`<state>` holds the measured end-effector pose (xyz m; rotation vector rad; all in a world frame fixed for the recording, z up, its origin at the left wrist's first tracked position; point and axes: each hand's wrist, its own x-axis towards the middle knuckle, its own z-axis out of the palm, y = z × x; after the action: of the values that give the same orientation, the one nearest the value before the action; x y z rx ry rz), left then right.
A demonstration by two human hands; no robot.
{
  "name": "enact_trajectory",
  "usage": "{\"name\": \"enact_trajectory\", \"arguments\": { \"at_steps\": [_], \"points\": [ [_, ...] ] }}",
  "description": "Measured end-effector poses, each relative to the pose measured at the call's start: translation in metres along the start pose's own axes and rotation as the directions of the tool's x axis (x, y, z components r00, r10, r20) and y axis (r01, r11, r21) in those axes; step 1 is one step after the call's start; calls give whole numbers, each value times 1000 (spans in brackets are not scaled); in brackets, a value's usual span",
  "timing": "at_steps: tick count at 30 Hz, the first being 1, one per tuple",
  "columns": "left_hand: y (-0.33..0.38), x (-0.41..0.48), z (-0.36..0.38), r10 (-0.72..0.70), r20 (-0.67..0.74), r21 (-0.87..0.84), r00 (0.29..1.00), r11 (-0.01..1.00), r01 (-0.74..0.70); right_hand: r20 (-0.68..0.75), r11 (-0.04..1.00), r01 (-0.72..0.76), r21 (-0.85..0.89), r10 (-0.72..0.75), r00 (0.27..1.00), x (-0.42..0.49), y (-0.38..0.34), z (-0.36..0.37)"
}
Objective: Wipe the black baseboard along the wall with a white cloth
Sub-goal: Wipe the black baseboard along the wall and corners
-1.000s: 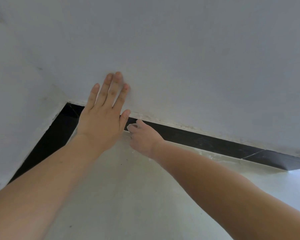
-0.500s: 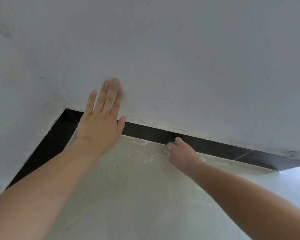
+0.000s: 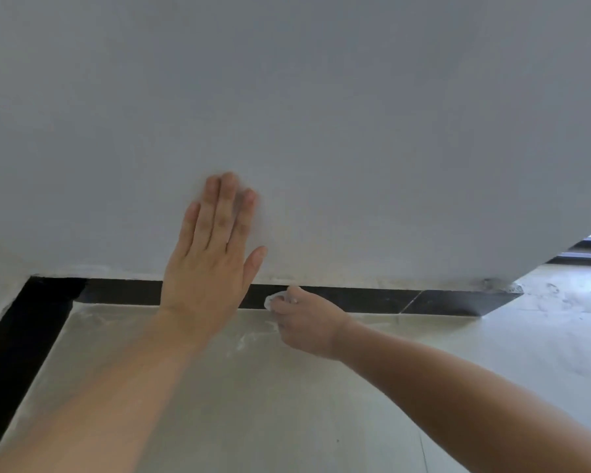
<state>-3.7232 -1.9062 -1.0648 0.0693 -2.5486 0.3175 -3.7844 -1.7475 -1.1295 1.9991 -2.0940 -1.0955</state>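
Note:
The black baseboard (image 3: 365, 298) runs along the foot of the white wall (image 3: 321, 131) and turns a corner at the far left. My right hand (image 3: 307, 319) is closed on a small white cloth (image 3: 275, 299) and presses it against the baseboard near the middle. Only a bit of the cloth shows past the fingers. My left hand (image 3: 212, 264) lies flat and open on the wall just above the baseboard, fingers together, left of the right hand.
A second black baseboard strip (image 3: 17, 353) runs down the left wall. The pale tiled floor (image 3: 287, 404) carries white dust streaks near the wall. The wall ends at an outer corner (image 3: 502, 288) on the right, with more floor beyond.
My right hand went right along the baseboard, then came back left with the cloth, close to my left hand. The view shifted, so the wall's right end now shows.

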Motion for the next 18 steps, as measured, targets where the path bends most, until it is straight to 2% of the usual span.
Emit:
{"name": "enact_trajectory", "arguments": {
  "at_steps": [5,8,12,14,18],
  "points": [
    [12,-4,8,-58,10,-46,998,997,59,-5,987,-143,75,144,990,-28,2,20],
    [14,-8,13,-46,17,-48,999,998,47,74,978,-154,138,145,987,-50,-3,44],
    [16,-6,15,-54,48,-40,997,998,56,216,918,-282,280,226,950,-69,-11,59],
    [19,-3,16,-69,43,-38,997,997,70,179,915,-269,302,223,958,-71,-10,54],
    [24,-1,23,-97,2,-37,995,995,97,2,966,-145,216,148,989,-51,1,30]
  ]
}}
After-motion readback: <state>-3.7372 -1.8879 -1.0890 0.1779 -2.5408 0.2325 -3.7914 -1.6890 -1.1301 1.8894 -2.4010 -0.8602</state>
